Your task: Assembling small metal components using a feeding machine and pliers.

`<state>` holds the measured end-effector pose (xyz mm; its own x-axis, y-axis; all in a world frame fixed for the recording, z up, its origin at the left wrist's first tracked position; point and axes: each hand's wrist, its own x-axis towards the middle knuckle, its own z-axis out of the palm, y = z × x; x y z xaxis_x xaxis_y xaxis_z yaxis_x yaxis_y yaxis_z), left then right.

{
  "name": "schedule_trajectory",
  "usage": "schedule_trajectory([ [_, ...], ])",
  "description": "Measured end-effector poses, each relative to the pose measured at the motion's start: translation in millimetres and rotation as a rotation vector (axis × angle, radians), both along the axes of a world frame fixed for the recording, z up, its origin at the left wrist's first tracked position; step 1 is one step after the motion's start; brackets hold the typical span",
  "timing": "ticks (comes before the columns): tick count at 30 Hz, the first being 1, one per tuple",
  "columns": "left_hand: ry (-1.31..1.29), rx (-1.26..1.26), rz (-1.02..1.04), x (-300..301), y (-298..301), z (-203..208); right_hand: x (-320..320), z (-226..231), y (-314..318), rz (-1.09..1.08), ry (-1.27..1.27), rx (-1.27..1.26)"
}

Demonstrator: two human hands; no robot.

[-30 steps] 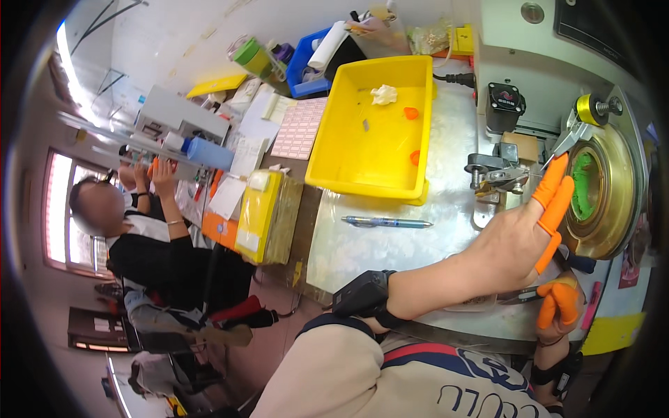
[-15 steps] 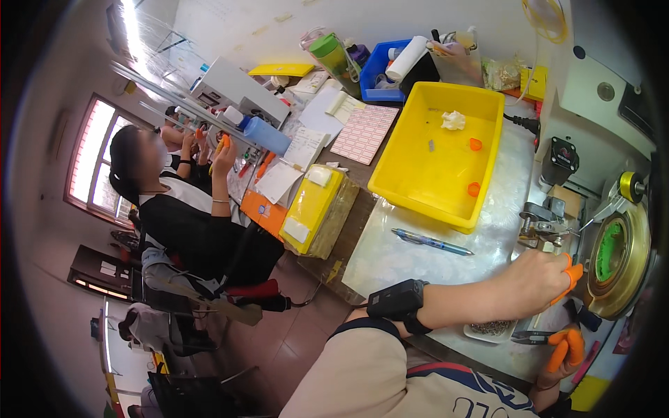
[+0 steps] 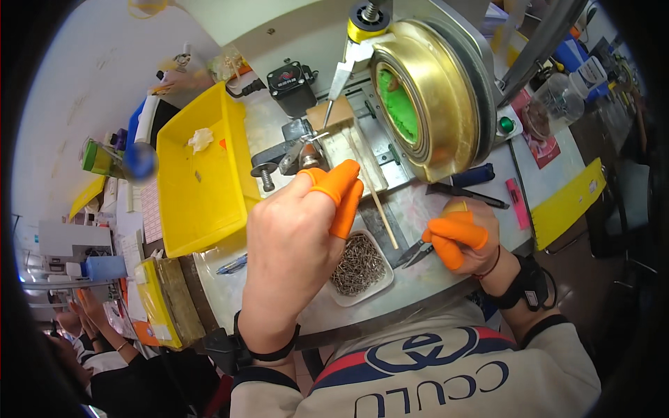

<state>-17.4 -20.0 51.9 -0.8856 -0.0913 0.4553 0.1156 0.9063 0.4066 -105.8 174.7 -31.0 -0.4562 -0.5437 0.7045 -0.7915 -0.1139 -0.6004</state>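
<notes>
Head view. Left hand: orange-capped fingers pressed together; anything pinched cannot be told. Metal clamp, just beyond them. White tray, metal pins, nearer the body than those fingers. Right hand: fingers curled around dark pliers. Wooden stick, between both hands' fingers.

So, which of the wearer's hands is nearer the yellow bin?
Left. The left hand is just right of the yellow bin; the right hand is farther right, beyond the white dish.

Metal bits in dish — bin left, wheel behind to right.
</notes>
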Motion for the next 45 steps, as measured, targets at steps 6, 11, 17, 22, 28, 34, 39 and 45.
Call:
schedule_trajectory([
  [6, -0.046, 0.081, 0.045, -2.4, -2.3, 2.0, -3.4, -23.3, -2.2, 0.072, 0.027, -0.022],
  [11, -0.012, 0.220, 0.037, 14.7, -36.7, 4.4, 0.0, -7.0, -9.7, 0.188, 0.047, -0.065],
  [17, -0.005, 0.054, 0.178, 6.3, -17.4, -0.1, -3.9, -4.8, 1.8, 0.126, -0.045, 0.030],
  [22, 0.086, -0.146, 0.184, 5.3, -10.7, 12.0, -0.6, 6.6, 9.2, 0.189, -0.145, 0.106],
  [28, 0.163, -0.055, 0.246, 18.2, -27.1, 14.9, 10.2, 17.8, -1.4, 0.261, -0.174, 0.176],
  [34, 0.155, -0.040, 0.258, 16.5, -37.3, 8.3, 5.3, 30.5, -4.1, 0.234, -0.076, 0.155],
  [39, 0.153, 0.029, 0.347, 20.5, -44.8, 4.2, 2.8, 33.3, -9.8, 0.252, -0.071, 0.171],
  [45, 0.086, -0.007, 0.334, 22.8, -53.7, -5.8, 1.9, 22.6, -12.8, 0.250, -0.069, 0.144],
])
